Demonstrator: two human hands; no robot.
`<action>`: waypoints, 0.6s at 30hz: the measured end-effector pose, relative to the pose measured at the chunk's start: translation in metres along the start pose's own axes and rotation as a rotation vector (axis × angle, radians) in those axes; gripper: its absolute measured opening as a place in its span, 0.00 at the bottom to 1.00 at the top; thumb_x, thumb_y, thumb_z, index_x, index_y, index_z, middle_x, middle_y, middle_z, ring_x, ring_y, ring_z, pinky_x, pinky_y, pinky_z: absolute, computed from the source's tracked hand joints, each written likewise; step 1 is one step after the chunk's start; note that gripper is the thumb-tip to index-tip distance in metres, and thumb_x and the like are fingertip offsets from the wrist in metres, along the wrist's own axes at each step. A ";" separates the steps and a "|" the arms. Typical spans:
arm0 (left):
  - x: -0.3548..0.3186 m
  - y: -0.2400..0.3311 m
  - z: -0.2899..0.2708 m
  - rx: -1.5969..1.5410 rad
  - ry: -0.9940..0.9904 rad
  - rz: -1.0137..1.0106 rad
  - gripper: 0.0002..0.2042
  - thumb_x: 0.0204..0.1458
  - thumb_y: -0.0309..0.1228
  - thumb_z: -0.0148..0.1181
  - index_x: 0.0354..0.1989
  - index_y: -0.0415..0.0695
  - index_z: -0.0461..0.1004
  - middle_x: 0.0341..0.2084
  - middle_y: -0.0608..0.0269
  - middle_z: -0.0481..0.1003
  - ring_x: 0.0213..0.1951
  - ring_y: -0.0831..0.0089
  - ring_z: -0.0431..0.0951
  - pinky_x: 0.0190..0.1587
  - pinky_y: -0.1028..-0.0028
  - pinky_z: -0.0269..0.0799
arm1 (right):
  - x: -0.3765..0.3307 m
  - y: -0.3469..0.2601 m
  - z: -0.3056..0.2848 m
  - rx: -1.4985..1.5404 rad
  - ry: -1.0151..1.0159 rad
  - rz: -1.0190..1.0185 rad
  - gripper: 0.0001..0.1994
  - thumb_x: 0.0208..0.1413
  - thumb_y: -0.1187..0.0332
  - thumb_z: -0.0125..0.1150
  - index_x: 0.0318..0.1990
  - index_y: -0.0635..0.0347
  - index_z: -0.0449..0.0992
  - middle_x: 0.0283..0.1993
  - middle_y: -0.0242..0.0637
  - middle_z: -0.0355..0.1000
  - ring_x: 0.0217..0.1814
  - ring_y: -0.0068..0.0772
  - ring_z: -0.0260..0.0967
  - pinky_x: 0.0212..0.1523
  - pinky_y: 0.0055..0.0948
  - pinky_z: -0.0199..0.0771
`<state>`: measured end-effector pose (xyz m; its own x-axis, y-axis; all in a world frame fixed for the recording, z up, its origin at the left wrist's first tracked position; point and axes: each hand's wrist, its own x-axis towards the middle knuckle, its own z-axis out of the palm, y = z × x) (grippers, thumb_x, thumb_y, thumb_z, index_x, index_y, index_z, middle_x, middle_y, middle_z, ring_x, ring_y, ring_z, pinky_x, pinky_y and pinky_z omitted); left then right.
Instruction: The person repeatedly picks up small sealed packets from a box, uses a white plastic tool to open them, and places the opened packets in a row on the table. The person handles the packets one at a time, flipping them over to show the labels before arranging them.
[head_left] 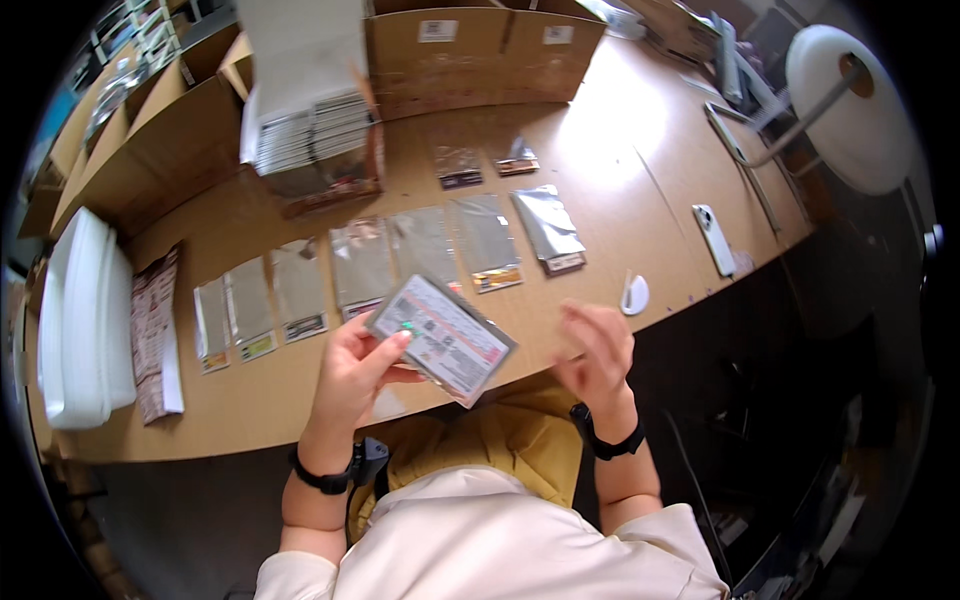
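Observation:
My left hand (365, 362) is closed on a flat packet (440, 338), thumb on top. A white label with small print covers its face, and a shiny clear sleeve edges it. A small green spot shows beside the thumb. My right hand (597, 350) hovers to the right of the packet, apart from it. Motion smears its fingers, and I cannot tell what, if anything, they hold. Beyond the hands lies a row of flat clear bags, among them one bag (487, 240) with an orange lower edge and a silvery bag (548, 225) at the right end.
An open carton (318, 150) holds stacked thin packets at the back. More cardboard boxes (470, 65) stand behind. White plastic trays (88, 320) and a patterned paper bag (157, 340) are at the left. A white disc-shaped tool (635, 295), a phone (713, 240) and a white lamp (845, 110) sit right.

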<state>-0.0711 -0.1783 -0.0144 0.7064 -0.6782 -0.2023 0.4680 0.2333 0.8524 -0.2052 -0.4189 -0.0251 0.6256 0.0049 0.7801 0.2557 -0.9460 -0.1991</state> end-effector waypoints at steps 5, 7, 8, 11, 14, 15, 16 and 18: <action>0.007 -0.016 0.014 -0.062 0.077 0.066 0.10 0.53 0.23 0.50 0.43 0.37 0.69 0.33 0.58 0.76 0.33 0.72 0.78 0.33 0.75 0.79 | -0.046 0.081 -0.040 -0.172 0.017 0.978 0.14 0.47 0.71 0.61 0.42 0.65 0.72 0.37 0.43 0.67 0.31 0.34 0.67 0.30 0.26 0.68; 0.007 -0.020 0.013 -0.089 0.130 0.109 0.09 0.52 0.23 0.50 0.42 0.37 0.69 0.33 0.58 0.76 0.33 0.73 0.78 0.32 0.75 0.79 | -0.049 0.096 -0.039 -0.318 -0.112 0.959 0.21 0.43 0.66 0.65 0.44 0.68 0.71 0.42 0.50 0.65 0.40 0.44 0.67 0.39 0.32 0.69; 0.008 -0.022 0.013 -0.095 0.166 0.136 0.09 0.52 0.23 0.51 0.41 0.38 0.70 0.33 0.58 0.76 0.33 0.73 0.78 0.32 0.75 0.79 | -0.050 0.100 -0.038 -0.321 -0.153 0.977 0.22 0.42 0.65 0.66 0.44 0.69 0.70 0.43 0.51 0.65 0.40 0.45 0.67 0.40 0.33 0.69; 0.008 -0.025 0.009 -0.088 0.167 0.148 0.08 0.51 0.23 0.52 0.40 0.39 0.70 0.34 0.60 0.75 0.34 0.76 0.77 0.35 0.77 0.77 | -0.053 0.105 -0.036 -0.320 -0.234 1.016 0.27 0.37 0.64 0.70 0.45 0.71 0.69 0.43 0.53 0.64 0.41 0.49 0.67 0.43 0.34 0.68; 0.003 -0.023 0.006 -0.121 0.143 0.186 0.06 0.51 0.21 0.53 0.38 0.40 0.70 0.37 0.60 0.74 0.37 0.77 0.76 0.39 0.76 0.75 | -0.050 0.115 -0.035 -0.286 -0.273 1.089 0.28 0.35 0.63 0.72 0.43 0.71 0.69 0.41 0.50 0.64 0.38 0.44 0.67 0.41 0.32 0.69; 0.004 -0.024 0.005 -0.158 0.137 0.195 0.06 0.51 0.21 0.53 0.38 0.40 0.70 0.37 0.60 0.74 0.37 0.76 0.76 0.39 0.76 0.74 | -0.053 0.122 -0.036 -0.257 -0.295 1.137 0.28 0.33 0.63 0.73 0.41 0.71 0.69 0.40 0.49 0.63 0.37 0.41 0.66 0.40 0.32 0.69; 0.004 -0.023 0.004 -0.195 0.131 0.203 0.06 0.51 0.21 0.53 0.38 0.40 0.70 0.37 0.60 0.74 0.37 0.76 0.75 0.39 0.75 0.74 | -0.056 0.128 -0.036 -0.224 -0.286 1.132 0.28 0.33 0.65 0.73 0.41 0.70 0.67 0.38 0.48 0.65 0.36 0.40 0.67 0.37 0.31 0.70; 0.000 -0.016 0.003 -0.226 0.111 0.182 0.08 0.51 0.21 0.53 0.41 0.41 0.68 0.38 0.61 0.74 0.36 0.79 0.75 0.33 0.80 0.73 | -0.051 0.127 -0.040 -0.150 -0.274 1.132 0.28 0.33 0.67 0.72 0.42 0.69 0.65 0.34 0.47 0.67 0.33 0.38 0.68 0.33 0.30 0.70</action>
<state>-0.0805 -0.1846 -0.0267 0.8372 -0.5339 -0.1182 0.4260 0.5013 0.7532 -0.2342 -0.5518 -0.0668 0.5829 -0.8112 0.0460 -0.6259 -0.4844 -0.6112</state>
